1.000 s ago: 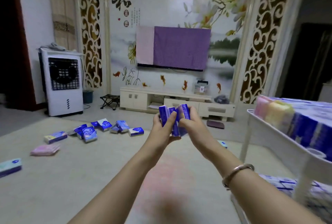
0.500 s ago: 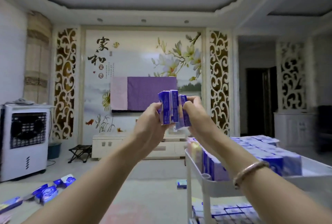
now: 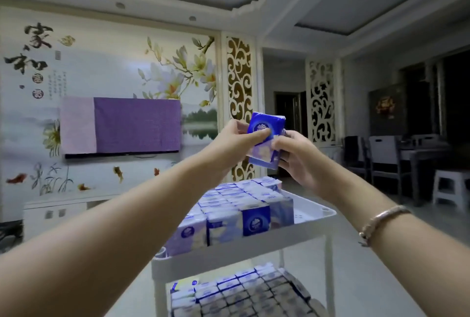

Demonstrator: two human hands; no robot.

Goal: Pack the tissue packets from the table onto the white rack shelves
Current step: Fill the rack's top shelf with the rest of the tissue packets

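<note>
While held high above the rack (image 3: 315,217), kept clear of the rows already packed; left hand (image 3: 239,138) curled round the packets (image 3: 265,138), thumb pressed across the blue front, probably to stop the bundle fanning apart; right hand (image 3: 295,156) cupped under and behind, fingers wrapped on the lower edge, seemingly bearing the weight; how many packets in the bundle, hard to tell. Stood upright and tight together on the top shelf (image 3: 302,212), filling the left and middle, likely to fit the most in; bare strip left along the right side, the probable landing place. Lower shelf (image 3: 162,291) packed nearly full the same way. Bracelet (image 3: 381,220) on the right wrist.
</note>
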